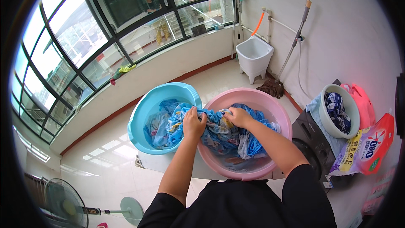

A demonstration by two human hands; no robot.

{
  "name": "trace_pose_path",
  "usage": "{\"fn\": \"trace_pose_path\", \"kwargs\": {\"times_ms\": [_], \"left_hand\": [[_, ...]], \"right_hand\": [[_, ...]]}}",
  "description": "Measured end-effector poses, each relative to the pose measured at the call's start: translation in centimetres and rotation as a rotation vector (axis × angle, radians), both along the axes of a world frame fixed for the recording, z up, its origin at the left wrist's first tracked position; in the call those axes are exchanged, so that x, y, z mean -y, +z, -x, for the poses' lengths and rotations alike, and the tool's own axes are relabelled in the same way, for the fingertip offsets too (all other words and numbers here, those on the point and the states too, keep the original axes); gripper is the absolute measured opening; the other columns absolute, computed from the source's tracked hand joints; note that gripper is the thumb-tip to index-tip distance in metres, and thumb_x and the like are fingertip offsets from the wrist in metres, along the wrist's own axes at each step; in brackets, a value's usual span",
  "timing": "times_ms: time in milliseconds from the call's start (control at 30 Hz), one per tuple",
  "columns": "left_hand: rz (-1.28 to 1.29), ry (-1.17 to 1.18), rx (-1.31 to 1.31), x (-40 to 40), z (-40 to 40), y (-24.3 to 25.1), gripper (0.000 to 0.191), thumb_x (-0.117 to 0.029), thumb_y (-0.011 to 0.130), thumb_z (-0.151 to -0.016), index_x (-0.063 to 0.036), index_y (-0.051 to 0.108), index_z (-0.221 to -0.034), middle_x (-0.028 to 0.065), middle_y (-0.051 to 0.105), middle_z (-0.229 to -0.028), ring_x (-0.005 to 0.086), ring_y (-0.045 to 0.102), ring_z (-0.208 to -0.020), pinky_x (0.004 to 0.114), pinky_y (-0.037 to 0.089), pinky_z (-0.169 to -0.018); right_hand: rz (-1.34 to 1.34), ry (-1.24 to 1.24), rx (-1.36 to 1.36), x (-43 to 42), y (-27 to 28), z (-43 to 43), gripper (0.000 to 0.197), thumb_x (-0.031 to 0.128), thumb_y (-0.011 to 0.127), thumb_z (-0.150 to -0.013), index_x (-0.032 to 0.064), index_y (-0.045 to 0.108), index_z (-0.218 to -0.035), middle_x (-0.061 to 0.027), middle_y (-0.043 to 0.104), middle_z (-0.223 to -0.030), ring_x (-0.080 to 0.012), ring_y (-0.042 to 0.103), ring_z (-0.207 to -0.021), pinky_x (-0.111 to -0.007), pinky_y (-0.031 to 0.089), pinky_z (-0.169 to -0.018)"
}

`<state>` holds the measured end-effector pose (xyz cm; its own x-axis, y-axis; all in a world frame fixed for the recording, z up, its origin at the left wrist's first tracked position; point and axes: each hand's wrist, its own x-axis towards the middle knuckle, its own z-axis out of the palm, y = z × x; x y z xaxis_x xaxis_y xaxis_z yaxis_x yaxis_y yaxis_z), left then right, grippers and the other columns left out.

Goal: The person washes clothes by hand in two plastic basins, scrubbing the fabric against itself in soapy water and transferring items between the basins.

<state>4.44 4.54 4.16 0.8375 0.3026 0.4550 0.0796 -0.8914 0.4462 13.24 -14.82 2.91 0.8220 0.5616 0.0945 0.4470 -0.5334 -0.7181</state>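
A wet blue patterned cloth [218, 123] stretches from a blue plastic basin [136, 126] on the left into a pink plastic basin [284, 117] on the right. My left hand [193, 123] grips it where the two rims meet. Over the pink basin, my right hand [238, 117] holds a bunched part of the same cloth. More blue cloth lies in both basins, and water shows in the pink one. The fingertips of both hands are partly hidden in the folds.
Right of the basins, a pale bowl of dark patterned cloth [356, 114] and an OMO detergent bag [367, 152] rest on a dark appliance [311, 129]. Beyond stand a white mop sink [254, 52] and a mop [272, 87]. A fan [66, 202] is at lower left.
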Motion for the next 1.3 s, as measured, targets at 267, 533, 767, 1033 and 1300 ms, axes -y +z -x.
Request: {"fn": "trace_pose_path", "kwargs": {"times_ms": [267,533,767,1033,1300], "left_hand": [[-0.019,-0.006,0.001,0.3,-0.1,0.0,0.043,-0.027,0.054,-0.081,0.0034,0.054,-0.112,0.0189,0.056,-0.115,0.0333,0.051,-0.108,0.039,0.038,-0.094],[-0.030,0.064,-0.059,0.9,-0.3,0.2,0.044,-0.030,0.051,-0.082,0.0033,0.054,-0.111,0.0208,0.058,-0.108,0.0342,0.054,-0.102,0.040,0.040,-0.090],[-0.047,0.121,-0.124,1.0,-0.3,0.6,0.045,-0.033,0.051,-0.082,0.0028,0.055,-0.110,0.0214,0.060,-0.104,0.0342,0.056,-0.098,0.040,0.042,-0.087],[-0.096,0.104,-0.053,1.0,-0.8,0.0,0.043,-0.031,0.052,-0.082,0.0039,0.055,-0.107,0.0214,0.060,-0.101,0.0340,0.056,-0.095,0.040,0.043,-0.084],[-0.155,0.096,-0.061,0.9,-0.3,-0.6,0.043,-0.031,0.052,-0.083,0.0039,0.052,-0.108,0.0207,0.058,-0.107,0.0347,0.054,-0.099,0.042,0.041,-0.086]], "right_hand": [[-0.004,-0.122,0.323,6.4,2.0,-0.4,0.022,0.022,0.047,-0.086,0.0036,0.059,-0.082,-0.0214,0.059,-0.072,-0.0411,0.057,-0.069,-0.049,0.044,-0.061],[-0.098,-0.263,0.349,6.9,2.2,-0.8,0.016,0.019,0.053,-0.083,0.0040,0.056,-0.079,-0.0201,0.059,-0.069,-0.0404,0.056,-0.068,-0.047,0.044,-0.061],[-0.079,-0.048,0.359,4.6,4.2,2.6,0.015,0.021,0.058,-0.076,0.0057,0.054,-0.076,-0.0145,0.059,-0.069,-0.0344,0.058,-0.067,-0.045,0.045,-0.060],[0.540,0.268,0.198,-2.9,-0.9,9.9,0.037,0.034,0.063,-0.071,0.0044,0.065,-0.093,-0.0128,0.065,-0.096,-0.0301,0.062,-0.088,-0.042,0.049,-0.071],[0.641,-0.111,0.213,-8.8,-7.5,8.0,0.047,0.036,0.056,-0.076,0.0054,0.058,-0.112,-0.0121,0.051,-0.121,-0.0265,0.043,-0.113,-0.041,0.034,-0.088]]}}
